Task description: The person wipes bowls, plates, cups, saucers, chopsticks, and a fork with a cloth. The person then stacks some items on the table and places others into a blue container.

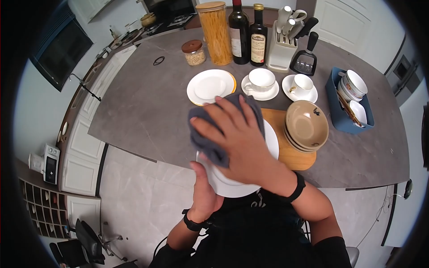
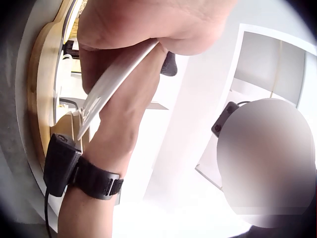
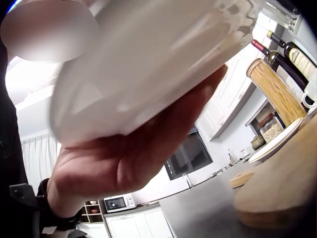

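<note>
A white plate [image 1: 237, 190] is held up over the near table edge, its rim in my left hand [image 1: 205, 194], thumb along the left side. On top of a dark grey cloth [image 1: 201, 138] lies my right hand [image 1: 243, 145], fingers spread and nearly straight, pressing it against the plate's face. In the left wrist view the plate [image 2: 116, 72] appears edge-on below my left hand [image 2: 153, 22], with a bit of cloth [image 2: 169, 64] beyond. The right wrist view has the plate [image 3: 133, 69] resting on my left hand [image 3: 114, 166], whose fingers reach underneath.
Stacked beige bowls [image 1: 306, 125] stand on a wooden board [image 1: 297, 161]. Behind are a gold-rimmed plate [image 1: 210, 87], two cups [image 1: 262, 79] on saucers, jars, bottles [image 1: 239, 38] and a knife block [image 1: 280, 53]. A blue bin [image 1: 346, 118] holding bowls stands at right.
</note>
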`<state>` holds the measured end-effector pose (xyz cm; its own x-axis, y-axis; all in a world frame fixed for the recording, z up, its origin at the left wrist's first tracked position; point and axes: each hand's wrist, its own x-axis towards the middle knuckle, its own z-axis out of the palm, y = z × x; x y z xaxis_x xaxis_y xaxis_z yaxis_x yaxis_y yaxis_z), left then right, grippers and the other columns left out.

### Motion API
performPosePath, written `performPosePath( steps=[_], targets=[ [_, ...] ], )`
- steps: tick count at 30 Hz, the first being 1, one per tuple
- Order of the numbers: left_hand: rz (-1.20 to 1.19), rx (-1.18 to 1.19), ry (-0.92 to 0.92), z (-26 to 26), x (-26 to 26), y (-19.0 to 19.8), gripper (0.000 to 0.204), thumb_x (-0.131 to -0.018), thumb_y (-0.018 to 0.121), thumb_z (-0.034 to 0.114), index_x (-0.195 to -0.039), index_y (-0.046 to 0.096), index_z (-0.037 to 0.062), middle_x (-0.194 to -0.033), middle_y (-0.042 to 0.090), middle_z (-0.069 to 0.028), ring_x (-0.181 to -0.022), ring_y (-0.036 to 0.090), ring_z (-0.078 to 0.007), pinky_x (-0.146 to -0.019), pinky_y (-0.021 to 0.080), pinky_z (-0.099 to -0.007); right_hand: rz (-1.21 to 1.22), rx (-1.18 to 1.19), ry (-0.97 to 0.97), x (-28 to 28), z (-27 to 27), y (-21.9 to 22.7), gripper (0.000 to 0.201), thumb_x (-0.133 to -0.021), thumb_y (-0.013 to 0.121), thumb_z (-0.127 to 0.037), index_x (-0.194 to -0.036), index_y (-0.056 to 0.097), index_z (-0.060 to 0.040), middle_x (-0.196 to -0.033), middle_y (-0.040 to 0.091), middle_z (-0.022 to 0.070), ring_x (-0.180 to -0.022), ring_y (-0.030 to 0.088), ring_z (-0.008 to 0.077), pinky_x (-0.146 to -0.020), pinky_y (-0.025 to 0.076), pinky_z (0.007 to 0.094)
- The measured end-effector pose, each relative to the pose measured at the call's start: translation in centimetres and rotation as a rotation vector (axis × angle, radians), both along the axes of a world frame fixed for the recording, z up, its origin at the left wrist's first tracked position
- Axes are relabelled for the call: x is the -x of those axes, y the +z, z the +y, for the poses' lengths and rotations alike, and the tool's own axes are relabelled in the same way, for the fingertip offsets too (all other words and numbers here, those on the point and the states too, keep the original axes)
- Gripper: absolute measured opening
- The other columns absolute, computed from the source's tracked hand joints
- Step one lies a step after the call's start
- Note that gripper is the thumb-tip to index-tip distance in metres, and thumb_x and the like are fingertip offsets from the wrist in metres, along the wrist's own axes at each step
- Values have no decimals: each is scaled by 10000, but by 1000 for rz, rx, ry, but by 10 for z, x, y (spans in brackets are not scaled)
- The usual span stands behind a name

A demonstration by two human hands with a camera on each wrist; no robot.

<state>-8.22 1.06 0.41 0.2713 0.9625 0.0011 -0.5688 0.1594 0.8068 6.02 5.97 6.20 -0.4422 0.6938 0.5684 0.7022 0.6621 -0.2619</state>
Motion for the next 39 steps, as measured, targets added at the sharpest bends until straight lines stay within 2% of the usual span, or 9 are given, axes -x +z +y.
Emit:
performPosePath(
  steps=[2, 3, 5, 11, 27, 30, 35, 37, 39],
  targets=[
    [52, 5, 8, 0, 3, 0, 814, -1040, 317, 654, -1615, 171, 97, -1633, 302, -107, -1492, 331, -282, -1208, 315, -455, 47, 153, -90, -8, 7, 6, 489, -893, 692, -328, -1324, 594, -119, -1494, 497, 164, -1339, 497, 369, -1058, 383, 546],
    [102, 9, 15, 0, 3, 1, 803, -1051, 336, 625, -1602, 195, 59, -1606, 346, -132, -1465, 385, -288, -1187, 354, -450, 49, 156, -90, -12, 11, 6, 489, -893, 692, -328, -1324, 594, -119, -1494, 497, 164, -1339, 497, 369, -1058, 383, 546],
    [113, 24, 76, 0, 3, 5, 777, -1056, 378, 590, -1568, 257, 18, -1542, 428, -164, -1393, 481, -299, -1136, 423, -445, 218, 233, -208, -19, 16, 5, 334, -950, 643, -310, -1183, 621, -71, -1109, 695, 182, -987, 675, 368, -793, 510, 481],
    [64, -28, 259, 7, 2, -1, 752, -1051, 398, 588, -1534, 317, 18, -1481, 489, -175, -1320, 550, -314, -1085, 478, -441, 583, 389, -311, -30, 10, -11, 341, -1018, 584, -328, -1157, 623, -19, -832, 694, 233, -771, 673, 438, -675, 513, 499],
    [70, -100, 601, 16, -10, -10, 695, -1063, 396, 559, -1504, 349, 23, -1442, 513, -159, -1283, 568, -294, -1057, 493, -429, 862, 447, -299, -6, -33, -58, 405, -1048, 547, -218, -1343, 483, 53, -1149, 634, 296, -1052, 630, 468, -887, 502, 467],
    [33, -90, 665, 18, -12, -6, 697, -1065, 396, 553, -1514, 338, 23, -1460, 493, -154, -1299, 555, -291, -1058, 490, -423, 996, 486, -142, 6, -42, -63, 411, -1059, 519, -163, -1396, 460, 65, -1285, 579, 245, -1172, 590, 356, -996, 459, 395],
    [22, -116, 651, 9, -24, -3, 744, -1055, 438, 545, -1527, 293, -11, -1484, 457, -180, -1326, 522, -293, -1073, 459, -436, 1179, 595, -132, -7, -35, -55, 356, -1037, 553, -106, -1343, 531, 77, -1252, 614, 148, -1159, 564, 209, -1008, 444, 336],
    [48, -171, 595, 6, 5, -19, 794, -1030, 488, 558, -1527, 282, -26, -1509, 433, -172, -1353, 494, -279, -1081, 442, -436, 1156, 464, -201, -21, -28, -39, 325, -1031, 574, -109, -1317, 574, 46, -1157, 650, 93, -1060, 579, 159, -954, 461, 302],
    [90, -209, 278, 7, 46, -24, 768, -1010, 531, 545, -1482, 372, -40, -1441, 519, -170, -1271, 572, -268, -1036, 478, -408, 1044, 494, -195, -40, -30, -22, 318, -1007, 615, -116, -1283, 593, 41, -1045, 682, 88, -961, 617, 163, -893, 488, 303]
  ],
)
